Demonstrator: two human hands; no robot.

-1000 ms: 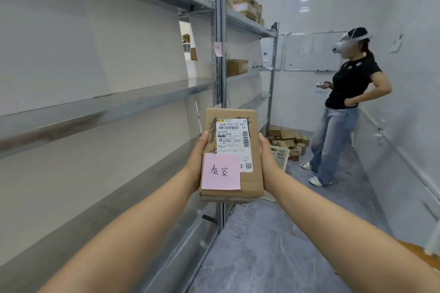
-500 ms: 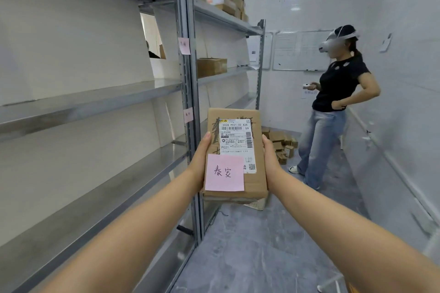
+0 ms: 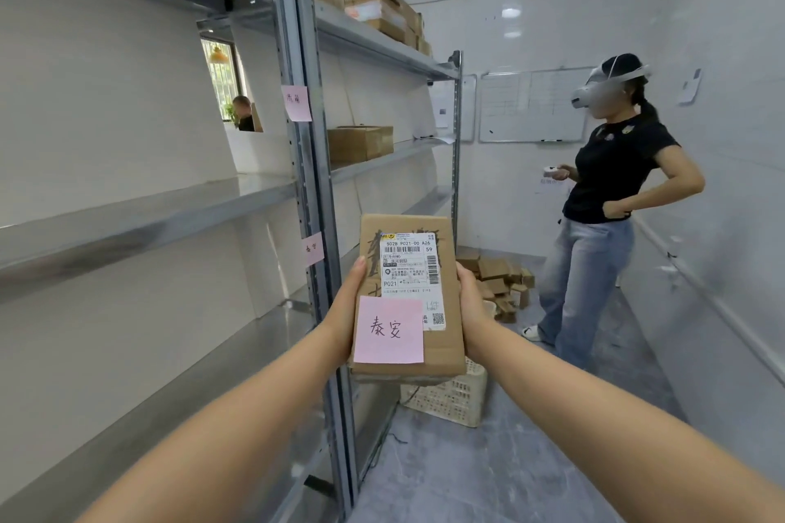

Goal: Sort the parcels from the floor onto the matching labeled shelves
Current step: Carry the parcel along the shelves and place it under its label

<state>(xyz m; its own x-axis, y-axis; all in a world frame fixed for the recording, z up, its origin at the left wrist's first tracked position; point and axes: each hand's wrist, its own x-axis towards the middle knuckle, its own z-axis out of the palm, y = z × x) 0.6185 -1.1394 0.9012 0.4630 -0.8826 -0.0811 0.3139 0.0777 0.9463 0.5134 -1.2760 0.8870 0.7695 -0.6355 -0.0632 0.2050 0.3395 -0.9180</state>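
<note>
A cardboard parcel (image 3: 408, 297) is shown held between the two hands, well clear of the floor and in front of the chest. The left hand (image 3: 349, 301) is pressed flat against the parcel's left edge and the right hand (image 3: 469, 301) against its right edge; both are closed on the parcel in a clamping hold. The parcel's long axis runs away from the wearer, with the printed shipping label (image 3: 413, 272) at the far end and a pink sticky note (image 3: 388, 330) with two handwritten characters at the near end. On the grey shelf upright (image 3: 316, 225), just left of the parcel, a small pink tag (image 3: 313, 248) is fixed at about the parcel's height; its characters appear to match the note, though they are too small to be read with certainty. A second pink tag (image 3: 296, 101) sits higher on the same upright. The lower shelf (image 3: 238, 357) thus lies to the left of the hands, nearer the left hand. The coming move is judged to be a leftward carry. Remaining parcels (image 3: 499, 276) are seen heaped on the floor (image 3: 488, 471) beyond, beside a standing person (image 3: 611, 200) wearing a headset.
</note>
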